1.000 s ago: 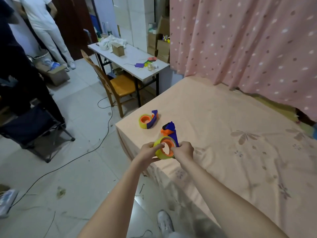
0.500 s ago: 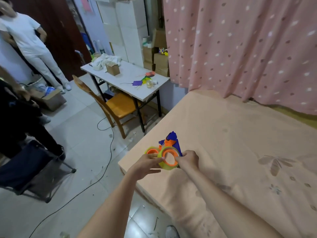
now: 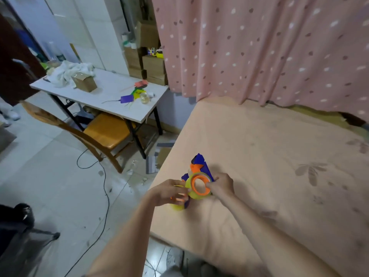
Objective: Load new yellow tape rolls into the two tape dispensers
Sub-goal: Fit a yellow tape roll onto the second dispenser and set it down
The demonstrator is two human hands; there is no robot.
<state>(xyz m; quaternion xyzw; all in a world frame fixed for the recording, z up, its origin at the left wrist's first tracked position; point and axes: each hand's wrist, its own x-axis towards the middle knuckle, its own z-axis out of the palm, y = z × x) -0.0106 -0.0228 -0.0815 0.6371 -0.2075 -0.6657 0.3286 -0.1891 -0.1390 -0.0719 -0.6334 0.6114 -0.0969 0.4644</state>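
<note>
Near the bed's (image 3: pixel 259 156) 7 o'clock corner, both hands have carried the blue-and-orange dispenser (image 3: pixel 199 166) with its yellow tape roll (image 3: pixel 196 194) over the second loaded dispenser (image 3: pixel 178 205), which a second ago lay apart at 11 o'clock. Left hand (image 3: pixel 169 191) fingers curl round the roll's left edge, right hand (image 3: pixel 220 185) fingers pinch its right side. Roll looks seated; probably threading tape now, second dispenser seemingly done.
</note>
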